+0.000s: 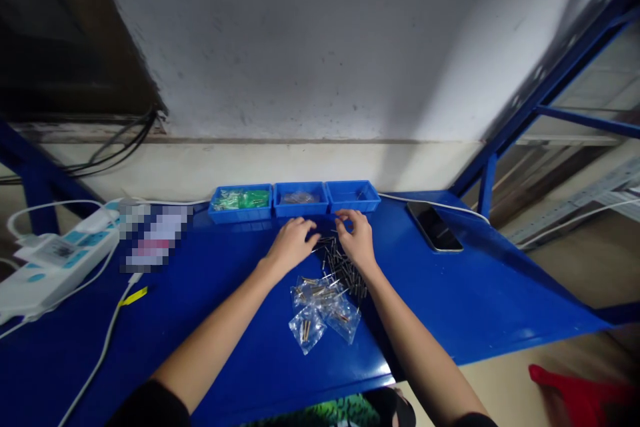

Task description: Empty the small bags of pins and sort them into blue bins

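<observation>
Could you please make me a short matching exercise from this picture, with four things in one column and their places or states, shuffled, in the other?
Things:
1. Thin metal rods
2. Small plastic bags
3. Smartphone
4. Leftmost blue bin

Places or states:
A. Lying on the right part of the blue table, screen dark
B. Filled with green and clear contents
C. Dark and loose, heaped beside the right hand
D. Transparent, with brass-coloured pieces showing inside

Pairs: 1-C, 2-D, 3-A, 4-B
</observation>
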Motion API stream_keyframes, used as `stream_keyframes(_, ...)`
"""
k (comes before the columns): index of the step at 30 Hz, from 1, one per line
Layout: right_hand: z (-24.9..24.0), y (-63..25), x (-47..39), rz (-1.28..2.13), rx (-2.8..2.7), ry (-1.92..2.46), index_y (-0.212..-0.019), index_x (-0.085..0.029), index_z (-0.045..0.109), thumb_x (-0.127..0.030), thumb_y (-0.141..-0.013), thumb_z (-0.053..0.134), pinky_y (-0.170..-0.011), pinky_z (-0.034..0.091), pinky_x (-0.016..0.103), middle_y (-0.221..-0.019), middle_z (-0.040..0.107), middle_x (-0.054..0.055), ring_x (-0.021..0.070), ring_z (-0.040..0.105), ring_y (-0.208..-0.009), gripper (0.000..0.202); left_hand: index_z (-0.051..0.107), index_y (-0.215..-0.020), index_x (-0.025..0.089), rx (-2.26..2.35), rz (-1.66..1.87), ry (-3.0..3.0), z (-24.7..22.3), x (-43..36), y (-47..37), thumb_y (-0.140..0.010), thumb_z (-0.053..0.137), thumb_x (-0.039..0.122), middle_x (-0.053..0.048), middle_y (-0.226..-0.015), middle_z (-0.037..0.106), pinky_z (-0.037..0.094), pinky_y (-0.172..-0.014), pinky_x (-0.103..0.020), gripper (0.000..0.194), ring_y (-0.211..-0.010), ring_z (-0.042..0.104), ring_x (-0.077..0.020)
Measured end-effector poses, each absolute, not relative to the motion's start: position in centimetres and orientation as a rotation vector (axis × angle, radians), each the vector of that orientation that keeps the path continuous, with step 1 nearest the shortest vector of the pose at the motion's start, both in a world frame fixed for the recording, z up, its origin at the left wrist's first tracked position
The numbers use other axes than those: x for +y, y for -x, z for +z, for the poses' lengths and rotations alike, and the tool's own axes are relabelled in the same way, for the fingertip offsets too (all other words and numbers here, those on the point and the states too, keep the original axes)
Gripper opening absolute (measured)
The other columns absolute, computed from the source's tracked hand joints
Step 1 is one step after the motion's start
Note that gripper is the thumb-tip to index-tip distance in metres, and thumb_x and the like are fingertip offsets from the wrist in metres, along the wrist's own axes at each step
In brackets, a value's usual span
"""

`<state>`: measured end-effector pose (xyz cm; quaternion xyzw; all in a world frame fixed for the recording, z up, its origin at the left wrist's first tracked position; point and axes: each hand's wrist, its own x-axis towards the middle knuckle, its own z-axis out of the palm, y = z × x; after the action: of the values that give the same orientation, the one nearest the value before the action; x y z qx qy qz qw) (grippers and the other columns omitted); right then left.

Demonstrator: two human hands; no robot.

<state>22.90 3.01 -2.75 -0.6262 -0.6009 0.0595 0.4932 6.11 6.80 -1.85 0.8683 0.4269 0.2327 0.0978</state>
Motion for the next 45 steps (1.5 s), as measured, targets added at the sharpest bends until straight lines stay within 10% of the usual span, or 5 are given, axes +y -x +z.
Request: stream_keyframes(45, -3.4, -17.8, 1.2, 0.343, -2.092, 1.361, -0.086, -0.02, 0.057, -0.009, -0.086, 0.048, -0.072, 0.043, 0.029, -0.083, 0.061, 0.004, 0.0181, 0.055, -0.08, 0.014, 0.044, -0.088, 0.021, 1.314, 0.982, -2.063, -5.1, 2.7, -2.5, -0.087, 0.033, 0.014, -0.006, -0.086, 0.056, 0.048, -0.076, -0.035, 0.014, -0.082, 0.056, -0.0197)
